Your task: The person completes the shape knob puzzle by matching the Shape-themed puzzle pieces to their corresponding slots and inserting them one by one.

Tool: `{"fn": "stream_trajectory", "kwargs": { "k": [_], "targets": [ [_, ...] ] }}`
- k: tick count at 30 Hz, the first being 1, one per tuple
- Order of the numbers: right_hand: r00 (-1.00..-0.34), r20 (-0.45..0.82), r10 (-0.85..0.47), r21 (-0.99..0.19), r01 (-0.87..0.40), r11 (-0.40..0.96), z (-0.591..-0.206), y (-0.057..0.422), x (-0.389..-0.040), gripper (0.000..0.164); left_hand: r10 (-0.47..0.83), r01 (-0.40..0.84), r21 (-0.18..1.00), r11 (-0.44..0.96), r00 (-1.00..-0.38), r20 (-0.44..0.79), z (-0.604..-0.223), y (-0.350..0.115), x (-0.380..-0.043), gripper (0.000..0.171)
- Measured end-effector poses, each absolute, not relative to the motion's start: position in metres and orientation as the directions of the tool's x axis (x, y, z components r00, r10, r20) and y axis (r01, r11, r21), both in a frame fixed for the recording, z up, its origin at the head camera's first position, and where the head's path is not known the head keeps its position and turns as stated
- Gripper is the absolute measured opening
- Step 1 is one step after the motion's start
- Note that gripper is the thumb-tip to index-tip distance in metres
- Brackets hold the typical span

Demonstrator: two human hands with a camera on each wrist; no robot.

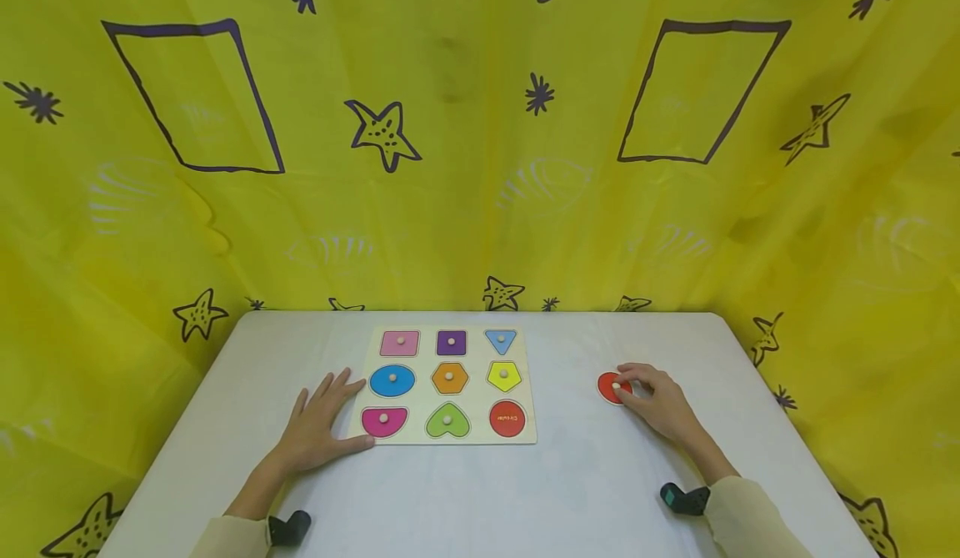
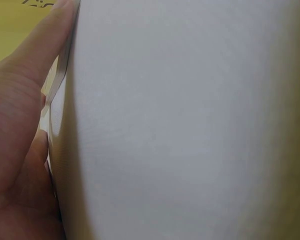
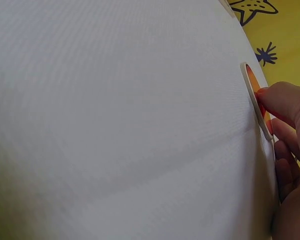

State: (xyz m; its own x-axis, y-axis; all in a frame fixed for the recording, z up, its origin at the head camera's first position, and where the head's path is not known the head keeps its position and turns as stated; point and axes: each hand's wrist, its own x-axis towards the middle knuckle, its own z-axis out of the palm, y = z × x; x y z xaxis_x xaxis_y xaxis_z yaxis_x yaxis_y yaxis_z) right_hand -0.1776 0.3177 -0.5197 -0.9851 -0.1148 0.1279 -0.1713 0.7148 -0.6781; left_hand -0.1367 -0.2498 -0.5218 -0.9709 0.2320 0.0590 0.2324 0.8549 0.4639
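Note:
A wooden shape puzzle board lies flat on the white table. My left hand rests with fingers spread at its left side, the thumb along the bottom left corner. That thumb lies against the board's edge in the left wrist view. Right of the board, my right hand pinches a red round puzzle piece by its small knob. In the right wrist view the round piece appears edge-on, low over the table, with the thumb at its knob. The board's red circular recess shows its printed word.
Several knobbed pieces sit in the board, among them a green heart, a blue oval and a purple square. A yellow patterned curtain hangs behind and beside the table. Both wrists wear black devices.

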Motion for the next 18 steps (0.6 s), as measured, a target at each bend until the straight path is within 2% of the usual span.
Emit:
{"fn": "stream_trajectory", "kwargs": {
  "k": [18],
  "targets": [
    [-0.985,0.114,-0.131,-0.677,-0.173,0.716,-0.5171,0.3196,-0.1803,0.010,0.231,0.231,0.462,0.856,-0.971,0.057,-0.5218,-0.2503,-0.1358,0.098]
  ]
}}
